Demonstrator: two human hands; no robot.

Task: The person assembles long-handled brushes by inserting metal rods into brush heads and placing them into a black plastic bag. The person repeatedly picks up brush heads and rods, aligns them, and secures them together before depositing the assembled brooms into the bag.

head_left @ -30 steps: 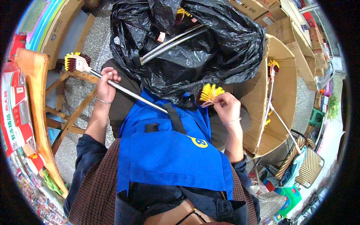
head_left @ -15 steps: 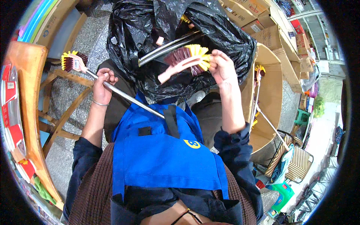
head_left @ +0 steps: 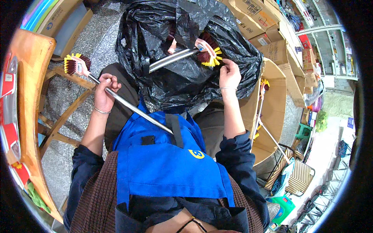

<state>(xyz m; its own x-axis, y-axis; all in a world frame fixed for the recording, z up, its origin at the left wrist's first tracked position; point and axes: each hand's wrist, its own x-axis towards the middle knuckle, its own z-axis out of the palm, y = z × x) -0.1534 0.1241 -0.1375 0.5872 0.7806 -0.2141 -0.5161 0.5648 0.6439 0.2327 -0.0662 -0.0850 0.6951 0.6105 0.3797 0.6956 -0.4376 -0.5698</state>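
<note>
My left hand (head_left: 105,92) is wrapped round the metal pole of a scrub brush (head_left: 128,105). Its pink head (head_left: 79,66), with yellow and dark red bristles, points to the far left, while the pole slants down to my blue apron (head_left: 175,167). Ahead of me a black plastic bag (head_left: 171,87) lies spread out. On it rests a loose brush head (head_left: 208,48) of the same kind, touching some bare metal poles (head_left: 171,61). Just right of that head is my right hand (head_left: 230,75), empty, its fingers loosely bent and apart.
An open cardboard box (head_left: 272,116) at my right holds more long-handled brushes. Stacked cartons (head_left: 268,42) stand behind it. A wooden chair (head_left: 64,105) is close on my left, and a folding seat with striped cloth (head_left: 301,178) sits at the lower right.
My right hand has let go of the loose brush head, which now lies turned on the bag by the poles. My left hand keeps its grip on the pole.
</note>
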